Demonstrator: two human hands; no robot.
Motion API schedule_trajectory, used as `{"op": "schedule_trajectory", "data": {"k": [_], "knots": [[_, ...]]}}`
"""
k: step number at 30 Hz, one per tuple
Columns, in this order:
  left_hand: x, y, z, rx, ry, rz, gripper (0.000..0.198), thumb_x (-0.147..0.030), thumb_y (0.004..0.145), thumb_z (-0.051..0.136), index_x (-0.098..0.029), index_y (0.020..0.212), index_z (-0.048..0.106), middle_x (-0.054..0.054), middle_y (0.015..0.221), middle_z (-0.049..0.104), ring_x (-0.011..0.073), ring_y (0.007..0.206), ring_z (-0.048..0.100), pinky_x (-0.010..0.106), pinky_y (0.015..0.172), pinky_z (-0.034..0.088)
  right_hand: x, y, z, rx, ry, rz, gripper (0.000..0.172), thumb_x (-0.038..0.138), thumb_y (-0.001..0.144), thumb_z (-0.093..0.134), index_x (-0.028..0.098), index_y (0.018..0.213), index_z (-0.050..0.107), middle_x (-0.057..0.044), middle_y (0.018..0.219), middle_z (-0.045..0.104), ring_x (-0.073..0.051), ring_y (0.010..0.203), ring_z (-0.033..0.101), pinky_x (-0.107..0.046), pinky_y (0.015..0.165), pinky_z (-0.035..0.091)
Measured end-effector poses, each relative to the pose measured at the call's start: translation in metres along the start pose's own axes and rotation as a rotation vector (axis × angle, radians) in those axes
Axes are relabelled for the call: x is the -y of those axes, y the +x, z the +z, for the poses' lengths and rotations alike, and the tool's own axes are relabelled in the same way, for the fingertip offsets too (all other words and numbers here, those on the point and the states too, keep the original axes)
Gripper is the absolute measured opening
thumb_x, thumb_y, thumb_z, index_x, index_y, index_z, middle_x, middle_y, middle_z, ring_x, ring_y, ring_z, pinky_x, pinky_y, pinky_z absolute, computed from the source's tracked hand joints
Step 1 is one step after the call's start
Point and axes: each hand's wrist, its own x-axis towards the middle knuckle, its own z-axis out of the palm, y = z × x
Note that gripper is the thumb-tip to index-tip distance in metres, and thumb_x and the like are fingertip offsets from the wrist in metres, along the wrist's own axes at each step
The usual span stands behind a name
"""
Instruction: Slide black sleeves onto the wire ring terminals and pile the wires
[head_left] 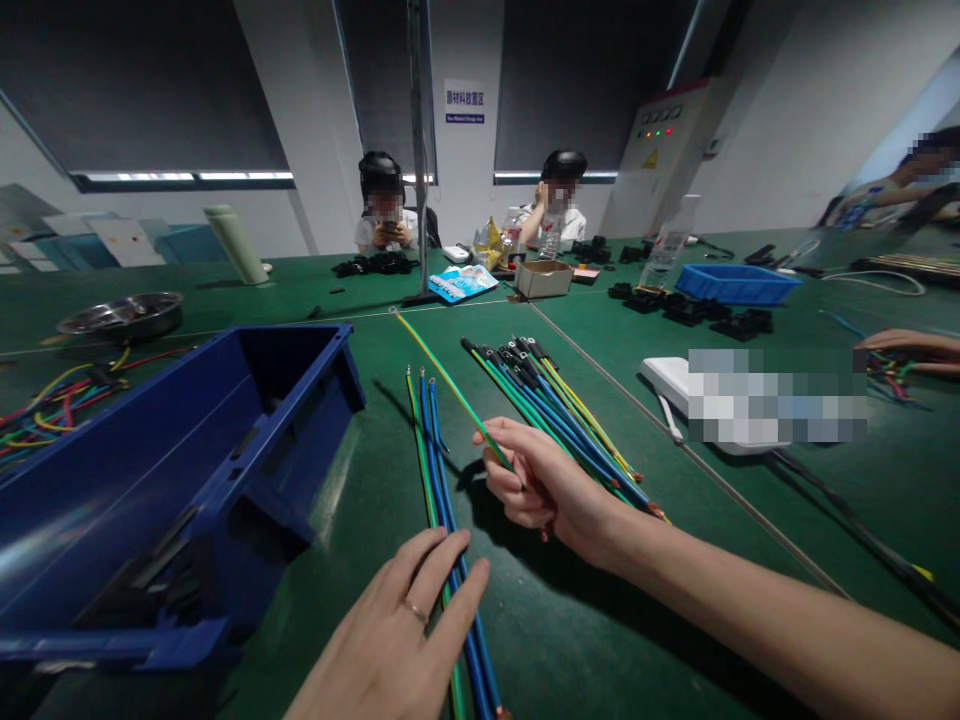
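My right hand point(532, 480) is closed around a yellow-green wire point(444, 370), raised over the table. A ring lug tips the wire's far end, and copper shows below my fist. My left hand point(409, 610) lies with fingers stretched over several blue wires point(442, 480) and a yellow-green one, all with bare metal lugs at their far ends. Right of my right hand rests a bundle of blue and yellow-green wires point(566, 430) with black sleeves at the lug ends and bare copper at the near ends.
At the left stands a blue bin point(300, 420) with black pieces inside. Beyond it are a metal bowl point(124, 315) and loose coloured wires point(60, 400). A white device point(675, 385), blue tray point(739, 284) and cardboard box point(544, 280) lie further off. Other people sit around the table.
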Motion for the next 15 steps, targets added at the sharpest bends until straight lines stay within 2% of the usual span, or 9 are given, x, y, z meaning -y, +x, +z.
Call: {"op": "schedule_trajectory", "data": {"k": [6,8,13,15], "knots": [[0.002,-0.004,0.011,-0.014,-0.024,-0.019,0.054,-0.052,0.088,0.050,-0.019,0.130,0.055,0.014,0.134,0.053,0.0313,0.121,0.049,0.040,0.091,0.057,0.000,-0.003,0.005,0.002,-0.025,-0.007,0.027,0.047,0.087,0.055,0.022,0.091,0.047,0.011,0.053,0.038,-0.003,0.039,0.016,-0.016,0.035,0.009],[0.002,-0.002,0.007,-0.030,-0.011,-0.010,0.053,-0.051,0.087,0.051,-0.019,0.129,0.055,0.014,0.133,0.053,0.0314,0.120,0.049,0.040,0.089,0.058,0.000,-0.004,0.007,0.003,-0.037,-0.013,0.028,0.049,0.088,0.053,0.022,0.090,0.046,0.011,0.053,0.037,-0.004,0.039,0.015,-0.016,0.035,0.009],[0.000,0.003,-0.006,0.094,-0.005,-0.020,0.055,-0.053,0.086,0.057,-0.019,0.129,0.056,0.013,0.134,0.054,0.0289,0.123,0.049,0.037,0.096,0.055,0.002,-0.005,0.007,0.010,-0.092,-0.017,0.028,0.049,0.087,0.053,0.024,0.087,0.040,0.011,0.055,0.036,-0.004,0.040,0.015,-0.016,0.034,0.009],[-0.001,0.004,-0.008,0.051,0.001,-0.021,0.058,-0.059,0.085,0.055,-0.019,0.126,0.057,0.013,0.133,0.056,0.0296,0.122,0.050,0.038,0.093,0.056,0.001,-0.005,0.007,0.016,-0.133,-0.022,0.030,0.049,0.086,0.054,0.025,0.086,0.038,0.011,0.056,0.036,-0.004,0.039,0.016,-0.016,0.034,0.010]]}}
